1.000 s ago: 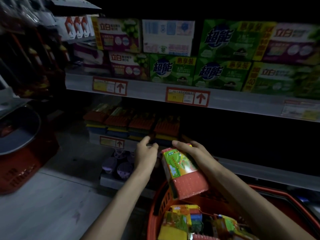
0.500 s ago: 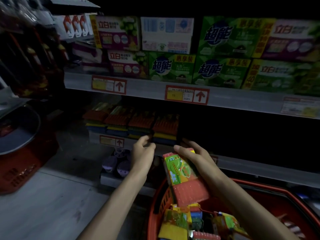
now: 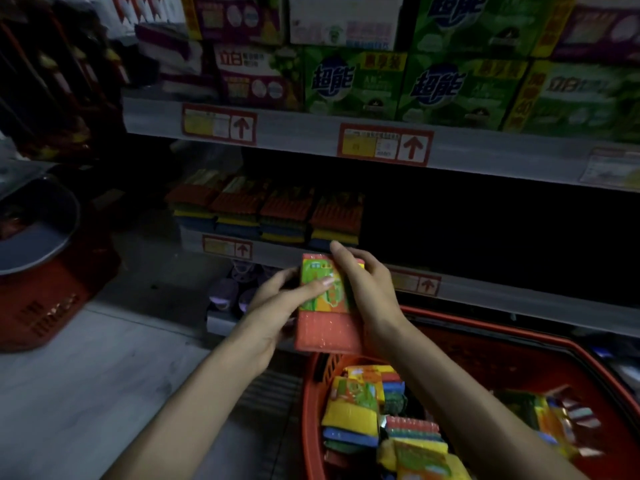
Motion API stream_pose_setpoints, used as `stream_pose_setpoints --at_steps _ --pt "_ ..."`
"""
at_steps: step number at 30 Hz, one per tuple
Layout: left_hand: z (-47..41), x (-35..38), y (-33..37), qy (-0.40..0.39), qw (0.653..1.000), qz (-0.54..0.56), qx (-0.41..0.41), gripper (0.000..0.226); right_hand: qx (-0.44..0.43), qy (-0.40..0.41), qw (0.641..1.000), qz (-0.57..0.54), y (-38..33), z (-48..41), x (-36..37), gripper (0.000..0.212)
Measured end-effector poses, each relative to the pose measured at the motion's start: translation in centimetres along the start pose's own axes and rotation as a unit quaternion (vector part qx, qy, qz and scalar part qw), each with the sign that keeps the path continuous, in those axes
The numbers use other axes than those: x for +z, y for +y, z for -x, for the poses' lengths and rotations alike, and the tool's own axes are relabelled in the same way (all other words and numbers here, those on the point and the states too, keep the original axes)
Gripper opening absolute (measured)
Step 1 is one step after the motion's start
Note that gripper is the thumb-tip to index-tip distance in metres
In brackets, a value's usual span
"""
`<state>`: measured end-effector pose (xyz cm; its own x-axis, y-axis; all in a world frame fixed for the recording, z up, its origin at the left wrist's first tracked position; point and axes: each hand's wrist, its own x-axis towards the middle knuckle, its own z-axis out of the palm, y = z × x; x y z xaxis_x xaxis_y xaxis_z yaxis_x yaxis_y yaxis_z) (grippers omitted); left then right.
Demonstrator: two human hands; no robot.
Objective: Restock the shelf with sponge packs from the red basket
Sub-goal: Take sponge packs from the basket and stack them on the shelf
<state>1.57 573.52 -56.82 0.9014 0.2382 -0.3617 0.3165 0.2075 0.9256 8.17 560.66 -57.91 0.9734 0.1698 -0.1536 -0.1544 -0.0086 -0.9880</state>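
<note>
both hands on one sponge pack, dead centre, above the red basket at 5 o'clock. left hand grips its left edge, thumb across the label; right hand clasps the right side. placing step, i'd say. next up: lift it toward 1 o'clock, onto the shelf beside the stocked row.

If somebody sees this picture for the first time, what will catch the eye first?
A bright sponge pack at the centre, gripped by the left hand and the right hand before the row of stocked packs. Lower right, the red basket holds more colourful packs; green boxes line the upper shelf.
</note>
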Motion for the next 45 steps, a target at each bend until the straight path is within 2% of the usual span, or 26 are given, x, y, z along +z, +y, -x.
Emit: stream_pose_setpoints --at_steps 2,5,7,9,11,14,22,25,36,40,45 --pt "0.0 -0.9 -0.2 0.024 1.000 0.004 -0.001 0.051 0.008 0.014 1.000 -0.013 0.5 -0.5 0.9 0.040" --pt "-0.2 -2.3 -0.4 0.061 0.998 0.033 0.000 0.041 0.039 0.089 0.993 -0.063 1.2 -1.9 1.7 0.030" --pt "-0.4 -3.1 -0.4 0.083 0.995 0.051 0.000 0.038 0.082 0.121 0.982 -0.118 1.3 -3.0 2.0 0.020" --pt "-0.6 -3.7 -0.3 0.092 0.994 0.064 -0.007 0.034 0.141 0.135 0.965 -0.178 1.0 -3.6 2.3 0.017" --pt "-0.7 -4.1 -0.2 0.095 0.993 0.075 -0.011 0.031 0.165 0.138 0.956 -0.200 0.8 -4.5 2.7 0.017" --pt "-1.1 -4.6 -0.2 0.095 0.992 0.081 -0.012 0.030 0.171 0.140 0.952 -0.212 0.6 -5.2 3.6 0.022" --pt "-1.6 -4.5 0.2 0.086 0.990 0.106 -0.022 0.034 0.179 0.173 0.939 -0.235 -0.1 -6.0 4.3 0.013" --pt "-1.7 -4.6 0.4 0.088 0.990 0.107 -0.025 0.038 0.177 0.181 0.933 -0.256 -0.1 -6.2 4.4 0.025" --pt "-1.4 -5.0 0.7 0.089 0.990 0.109 -0.026 0.037 0.159 0.178 0.954 -0.182 -0.3 -6.1 5.1 0.021" --pt "-1.2 -5.0 0.9 0.085 0.990 0.113 -0.024 0.035 0.152 0.179 0.957 -0.172 -0.4 -5.9 5.0 0.010" --pt "-1.1 -5.3 0.9 0.095 0.989 0.115 -0.024 0.036 0.155 0.170 0.962 -0.143 -0.2 -5.3 4.6 0.012"
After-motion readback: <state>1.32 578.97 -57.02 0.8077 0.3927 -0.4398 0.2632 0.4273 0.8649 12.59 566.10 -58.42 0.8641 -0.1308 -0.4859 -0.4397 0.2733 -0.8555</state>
